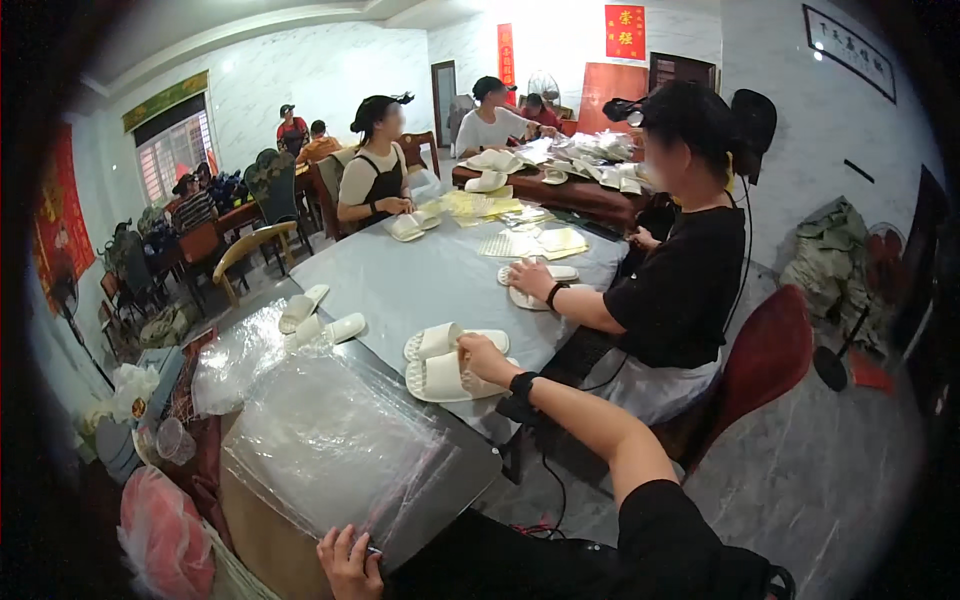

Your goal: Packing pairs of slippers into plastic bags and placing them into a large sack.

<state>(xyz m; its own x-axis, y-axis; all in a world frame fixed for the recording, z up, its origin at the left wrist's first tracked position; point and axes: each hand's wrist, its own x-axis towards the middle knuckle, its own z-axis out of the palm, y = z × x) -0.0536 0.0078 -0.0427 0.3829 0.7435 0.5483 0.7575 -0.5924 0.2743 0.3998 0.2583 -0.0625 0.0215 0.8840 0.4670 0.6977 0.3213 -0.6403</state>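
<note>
A pair of cream slippers [430, 375] lies on the grey-covered table in front of me. My right hand [485, 360], with a black band at the wrist, reaches over the pair, its fingers closed on the nearer slipper by the strap. Down at the lower edge my left hand [350, 565] rests with fingers apart on the edge of a stack of clear plastic bags [320, 430]. Something small and pale blue shows by its fingertips, too small to name. Left of the pair, more cream slippers [318, 322] lie beside the bags.
A co-worker in black [680, 260] at my right has a hand on another slipper pair [540, 285]. Yellow-and-white sheets [535, 243] lie farther back. Across the table another person [375, 175] handles slippers. A red chair [765, 360] stands at right, a pink-red bag [165, 530] at lower left.
</note>
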